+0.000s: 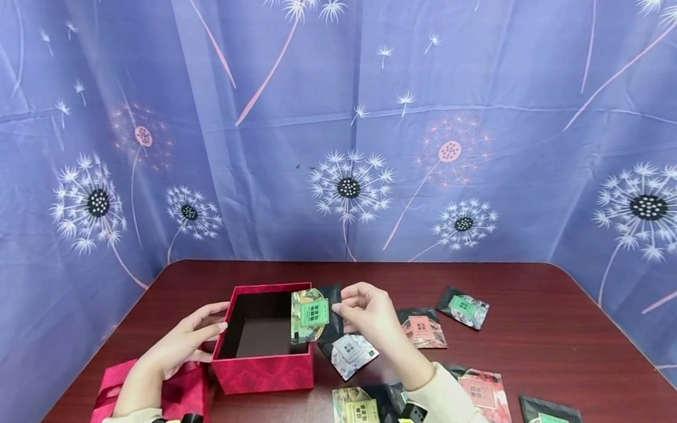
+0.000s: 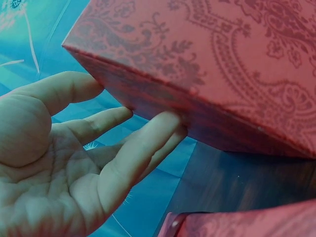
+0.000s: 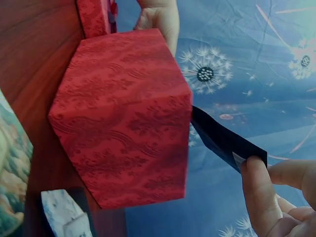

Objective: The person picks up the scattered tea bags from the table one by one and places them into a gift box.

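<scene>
A red patterned box stands without its lid on the table, its dark inside showing. My left hand touches the box's left wall, and in the left wrist view the fingers rest against its side with the palm apart from it. Between thumb and fingers, my right hand pinches the black end of a flat tea packet with a green label. The packet's leading part reaches over the right rim of the box. From the right wrist view, the packet tilts across the box's upper edge.
The red lid lies left of the box, partly behind my left forearm. Several similar packets are spread to the right: a grey-labelled one, a red-labelled one, a green-labelled one and a yellow-labelled one. A patterned curtain hangs behind the table.
</scene>
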### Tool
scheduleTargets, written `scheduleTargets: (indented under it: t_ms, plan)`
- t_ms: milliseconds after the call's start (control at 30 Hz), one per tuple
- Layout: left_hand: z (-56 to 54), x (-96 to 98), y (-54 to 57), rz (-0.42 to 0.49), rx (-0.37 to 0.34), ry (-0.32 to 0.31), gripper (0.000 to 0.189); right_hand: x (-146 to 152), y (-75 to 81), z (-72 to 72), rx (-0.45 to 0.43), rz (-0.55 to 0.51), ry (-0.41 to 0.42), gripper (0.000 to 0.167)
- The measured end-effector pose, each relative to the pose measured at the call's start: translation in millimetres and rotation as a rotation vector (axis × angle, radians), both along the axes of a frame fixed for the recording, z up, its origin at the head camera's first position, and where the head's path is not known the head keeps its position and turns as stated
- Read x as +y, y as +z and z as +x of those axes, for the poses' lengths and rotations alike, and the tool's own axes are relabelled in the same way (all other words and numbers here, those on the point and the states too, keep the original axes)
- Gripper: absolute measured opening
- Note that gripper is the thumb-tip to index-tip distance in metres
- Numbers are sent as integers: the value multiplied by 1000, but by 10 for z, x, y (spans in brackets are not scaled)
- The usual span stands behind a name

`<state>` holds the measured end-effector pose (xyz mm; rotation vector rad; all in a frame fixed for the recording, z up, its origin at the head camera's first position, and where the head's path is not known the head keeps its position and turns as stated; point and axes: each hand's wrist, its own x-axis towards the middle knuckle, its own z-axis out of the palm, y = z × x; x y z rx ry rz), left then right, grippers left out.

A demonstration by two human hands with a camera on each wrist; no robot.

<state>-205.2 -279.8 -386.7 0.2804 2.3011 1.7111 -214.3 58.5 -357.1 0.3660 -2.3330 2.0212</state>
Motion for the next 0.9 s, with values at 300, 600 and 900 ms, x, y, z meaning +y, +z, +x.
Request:
scheduleTargets:
  t_ms: [300,600,900]
  plan:
    - [-9,2,-18,-4,0,-1,62,-77,-69,41,14,32,47,22]
    - [-7,4,-13,4,-3,2,63,-105,-130,9,6,33,57,20]
    - [-10,4,-18,15,-16,3,63,-122,-142,4,-1,24,67,21]
